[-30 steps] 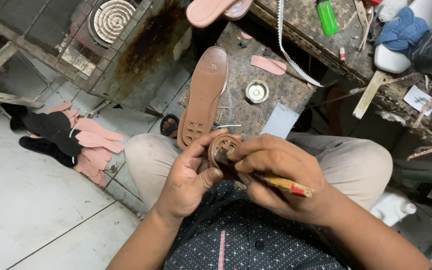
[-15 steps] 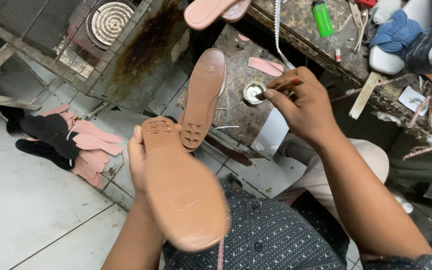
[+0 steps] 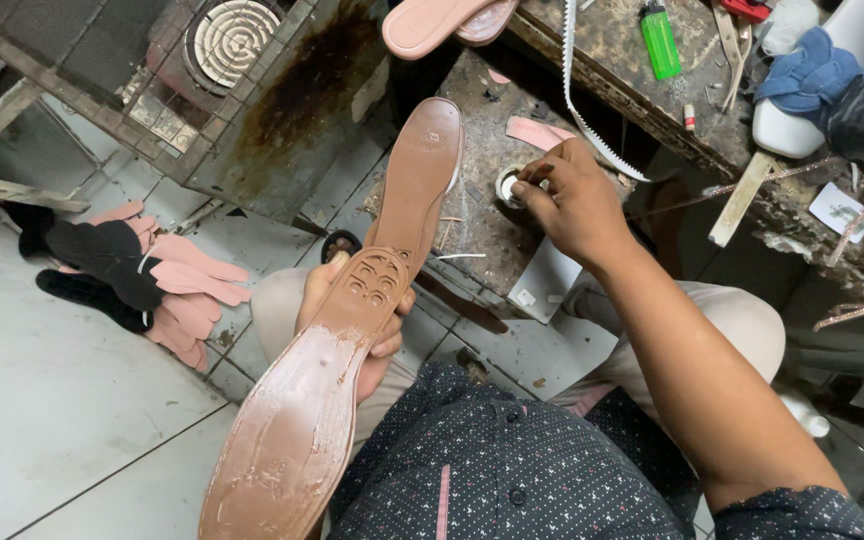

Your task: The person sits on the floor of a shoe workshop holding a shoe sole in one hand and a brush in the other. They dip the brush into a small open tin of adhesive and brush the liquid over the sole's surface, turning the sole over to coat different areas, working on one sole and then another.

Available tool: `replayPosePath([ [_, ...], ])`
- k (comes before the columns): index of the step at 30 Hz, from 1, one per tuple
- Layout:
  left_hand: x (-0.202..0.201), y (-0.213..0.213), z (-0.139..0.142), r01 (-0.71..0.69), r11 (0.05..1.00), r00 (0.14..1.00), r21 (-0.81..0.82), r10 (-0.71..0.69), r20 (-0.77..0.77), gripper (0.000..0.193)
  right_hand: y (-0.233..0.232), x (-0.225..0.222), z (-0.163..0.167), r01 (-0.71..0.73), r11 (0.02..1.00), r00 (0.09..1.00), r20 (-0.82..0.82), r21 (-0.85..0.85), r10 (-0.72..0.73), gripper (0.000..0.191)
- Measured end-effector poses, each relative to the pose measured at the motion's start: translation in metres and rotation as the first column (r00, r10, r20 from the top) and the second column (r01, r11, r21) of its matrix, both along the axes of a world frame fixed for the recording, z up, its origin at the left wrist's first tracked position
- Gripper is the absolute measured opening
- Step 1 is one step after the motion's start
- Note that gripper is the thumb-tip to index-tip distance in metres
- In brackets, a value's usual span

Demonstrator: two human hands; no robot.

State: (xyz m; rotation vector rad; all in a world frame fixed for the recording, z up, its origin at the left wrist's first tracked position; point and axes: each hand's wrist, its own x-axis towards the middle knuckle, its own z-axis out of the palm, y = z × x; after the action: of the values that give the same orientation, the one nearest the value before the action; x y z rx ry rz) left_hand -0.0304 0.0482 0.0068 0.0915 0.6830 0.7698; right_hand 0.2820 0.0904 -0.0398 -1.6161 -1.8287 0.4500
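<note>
left hand (image 3: 357, 325): fingers clamped round a brown shoe sole (image 3: 317, 420), glue-smeared side up, over the lap
right hand (image 3: 567, 200): fingertips pinched together at a small round tin (image 3: 508, 186) on the stained block (image 3: 472, 225)
tin contents: can't tell, hand's in the way

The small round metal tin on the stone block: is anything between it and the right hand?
Nothing visible does. The right hand already reaches the small round metal tin, fingertips at its rim. The second brown sole lies to the side.

The right hand (image 3: 567, 205) hides most of the small tin (image 3: 508, 187).
</note>
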Motion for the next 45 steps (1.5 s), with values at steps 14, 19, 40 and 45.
replayPosePath([
  [14,0.028,0.000,0.018,0.143,0.990,0.989,0.008,-0.143,0.027,0.048,-0.062,-0.014,0.071,-0.048,0.997,0.528,-0.849,-0.057,-0.023,0.017],
  [19,0.039,-0.002,0.018,0.226,0.973,0.973,0.045,-0.223,-0.054,0.048,-0.105,-0.048,0.129,-0.299,0.939,0.785,-0.516,0.169,0.342,0.017],
  [40,0.041,-0.013,0.025,0.167,0.950,0.977,0.266,-0.195,0.085,0.046,-0.099,-0.069,0.140,-0.324,0.920,0.894,-0.246,0.222,0.374,0.031],
  [45,0.043,-0.012,0.029,0.194,0.972,0.977,0.133,-0.179,-0.113,0.048,-0.100,-0.072,0.140,-0.372,0.888,0.879,-0.207,0.270,0.431,0.032],
])
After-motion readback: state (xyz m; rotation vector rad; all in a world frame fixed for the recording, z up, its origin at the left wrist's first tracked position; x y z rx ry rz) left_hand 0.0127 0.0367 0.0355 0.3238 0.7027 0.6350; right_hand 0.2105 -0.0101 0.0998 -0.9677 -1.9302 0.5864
